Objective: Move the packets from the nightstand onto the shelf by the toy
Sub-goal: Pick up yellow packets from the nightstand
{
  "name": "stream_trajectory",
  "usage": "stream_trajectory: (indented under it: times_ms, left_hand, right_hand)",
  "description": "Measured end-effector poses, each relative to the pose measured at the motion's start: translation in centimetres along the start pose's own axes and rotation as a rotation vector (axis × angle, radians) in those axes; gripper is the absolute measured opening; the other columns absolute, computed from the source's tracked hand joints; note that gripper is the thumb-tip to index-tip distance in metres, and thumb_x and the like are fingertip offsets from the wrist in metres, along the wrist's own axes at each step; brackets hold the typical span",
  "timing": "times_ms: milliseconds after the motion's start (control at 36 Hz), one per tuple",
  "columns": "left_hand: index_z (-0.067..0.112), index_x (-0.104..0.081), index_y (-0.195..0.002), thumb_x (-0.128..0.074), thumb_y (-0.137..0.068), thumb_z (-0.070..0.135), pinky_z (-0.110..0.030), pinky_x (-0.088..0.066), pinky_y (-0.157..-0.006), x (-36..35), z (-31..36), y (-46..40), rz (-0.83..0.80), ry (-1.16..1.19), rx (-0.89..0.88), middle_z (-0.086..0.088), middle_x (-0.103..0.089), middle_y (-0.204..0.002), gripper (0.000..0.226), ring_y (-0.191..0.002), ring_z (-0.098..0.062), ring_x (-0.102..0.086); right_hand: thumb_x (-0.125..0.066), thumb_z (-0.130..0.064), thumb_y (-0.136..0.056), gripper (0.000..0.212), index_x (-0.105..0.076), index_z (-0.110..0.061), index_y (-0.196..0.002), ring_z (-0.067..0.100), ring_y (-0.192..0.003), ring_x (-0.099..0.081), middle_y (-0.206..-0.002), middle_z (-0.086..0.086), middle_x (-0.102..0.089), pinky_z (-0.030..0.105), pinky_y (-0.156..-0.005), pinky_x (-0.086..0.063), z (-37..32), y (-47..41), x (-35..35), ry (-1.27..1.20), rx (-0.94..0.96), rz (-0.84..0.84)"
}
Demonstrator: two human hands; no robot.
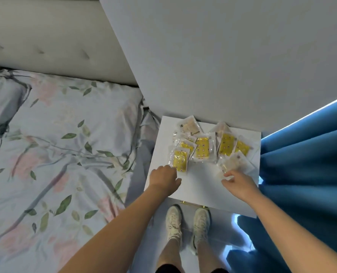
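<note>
On nightstand [195, 186] beside bed [55, 134]: left hand [164, 179] curled, fingertips at edge of a yellow packet [180, 163], grip unclear. Packets [203, 148] in loose spread across back half. Right hand [237, 182] fingers part-open, touching pale packet [234, 163]. Blue curtain [305, 164] far right.

Five yellow packets [202, 149] are counted on the counter [199, 186], and perhaps four pale packets [191, 125] among them, though overlaps blur that count. Two hands and two white shoes [174, 219] are seen below the counter.
</note>
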State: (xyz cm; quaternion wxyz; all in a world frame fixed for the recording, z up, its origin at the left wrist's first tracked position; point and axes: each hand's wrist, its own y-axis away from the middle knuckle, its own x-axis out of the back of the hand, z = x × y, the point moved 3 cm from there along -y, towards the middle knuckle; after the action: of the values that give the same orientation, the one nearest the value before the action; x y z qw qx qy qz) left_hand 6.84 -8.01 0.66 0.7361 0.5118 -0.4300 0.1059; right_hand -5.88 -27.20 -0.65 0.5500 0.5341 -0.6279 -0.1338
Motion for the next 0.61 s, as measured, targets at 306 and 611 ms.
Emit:
stream_trajectory:
  times_ms: [306,611]
  left_hand:
    - [0.01,-0.042,-0.132,-0.06,-0.086,0.05,-0.039,-0.045,-0.09,-4.6,0.6,-8.4,0.304,0.537,0.308,-0.009,-0.045,-0.133,0.063,-0.119,-0.027,-0.047]
    - [0.009,-0.022,-0.142,-0.069,-0.07,0.065,-0.039,-0.042,-0.097,-8.4,0.0,-14.4,0.283,0.426,0.423,-0.011,-0.041,-0.135,0.103,-0.124,-0.029,-0.042]
  right_hand:
    - [-0.068,-0.031,-0.085,0.038,-0.055,-0.009,-0.113,0.026,-0.101,-0.059,-0.11,0.008,-0.061,0.029,-0.075,-0.045,-0.6,-9.2,-3.1,-0.214,0.083,0.375]
    - [-0.08,-0.04,-0.07,0.082,-0.042,-0.006,-0.134,0.032,-0.127,-0.037,-0.133,0.015,-0.043,0.041,-0.101,-0.035,-3.1,-14.5,-5.3,-0.375,0.046,0.598]
